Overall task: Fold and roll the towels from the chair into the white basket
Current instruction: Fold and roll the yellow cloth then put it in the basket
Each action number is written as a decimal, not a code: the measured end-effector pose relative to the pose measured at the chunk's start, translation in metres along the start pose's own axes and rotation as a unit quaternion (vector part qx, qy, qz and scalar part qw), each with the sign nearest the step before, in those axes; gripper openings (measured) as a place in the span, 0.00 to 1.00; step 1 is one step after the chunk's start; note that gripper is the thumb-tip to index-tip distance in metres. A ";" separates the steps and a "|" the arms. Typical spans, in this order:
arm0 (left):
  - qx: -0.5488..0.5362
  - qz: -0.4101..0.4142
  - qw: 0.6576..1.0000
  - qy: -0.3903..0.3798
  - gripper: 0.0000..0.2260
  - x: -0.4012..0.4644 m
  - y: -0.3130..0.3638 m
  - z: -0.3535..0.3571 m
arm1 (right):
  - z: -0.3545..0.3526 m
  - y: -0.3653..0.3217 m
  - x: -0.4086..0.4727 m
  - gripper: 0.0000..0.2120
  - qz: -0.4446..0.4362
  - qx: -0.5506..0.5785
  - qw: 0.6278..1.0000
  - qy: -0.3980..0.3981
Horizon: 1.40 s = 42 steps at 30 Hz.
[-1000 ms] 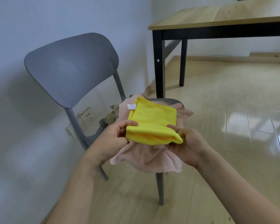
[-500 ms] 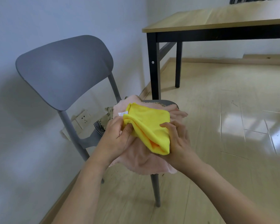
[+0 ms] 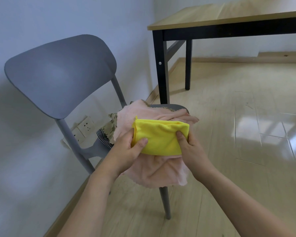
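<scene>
**Two hands hold a folded yellow towel over a grey chair**

A person's left hand [image 3: 126, 149] and right hand [image 3: 190, 147] each pinch one end of a soft yellow towel [image 3: 161, 137], folded into a thick, smooth rectangular pad. It is held above the front edge of the seat of a matte grey moulded chair [image 3: 58, 74]. Beneath it, a fluffy pink towel [image 3: 157, 171] with a scalloped hem is heaped on the seat and hangs over that front edge. A beige cloth [image 3: 112, 128] and a striped cloth [image 3: 103, 138] peek out at the seat's back edge. No readable writing is visible.
</scene>
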<state>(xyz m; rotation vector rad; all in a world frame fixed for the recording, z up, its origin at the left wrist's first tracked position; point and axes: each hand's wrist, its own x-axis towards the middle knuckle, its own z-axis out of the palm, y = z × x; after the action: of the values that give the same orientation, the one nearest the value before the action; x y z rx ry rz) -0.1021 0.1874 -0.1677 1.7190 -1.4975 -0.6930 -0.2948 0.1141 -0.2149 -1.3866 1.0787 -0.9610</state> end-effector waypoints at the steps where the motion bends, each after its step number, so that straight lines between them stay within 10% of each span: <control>1: 0.016 -0.003 1.000 0.009 0.07 0.001 0.001 0.001 | 0.002 0.000 0.001 0.11 0.015 0.004 1.000 0.003; 10: 0.070 -0.047 0.991 0.103 0.09 0.015 0.009 0.016 | 0.010 0.001 0.014 0.26 0.130 0.031 0.991 0.017; 22: -0.094 -0.156 0.980 0.081 0.09 0.022 0.022 0.018 | 0.009 -0.006 0.019 0.13 0.138 0.053 0.989 0.013; 31: -0.282 -0.229 0.930 0.048 0.13 0.025 0.020 0.013 | 0.011 -0.013 0.019 0.25 0.183 0.067 0.980 0.030; 42: -0.192 -0.166 0.941 0.223 0.12 0.027 0.015 0.022 | 0.020 -0.017 0.016 0.15 0.155 0.054 0.986 -0.001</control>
<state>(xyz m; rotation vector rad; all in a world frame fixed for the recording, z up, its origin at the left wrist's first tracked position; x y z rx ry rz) -0.1230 0.1560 -0.1665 1.6884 -0.7150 -0.6541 -0.2702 0.1038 -0.2003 -1.0925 1.1828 -0.7767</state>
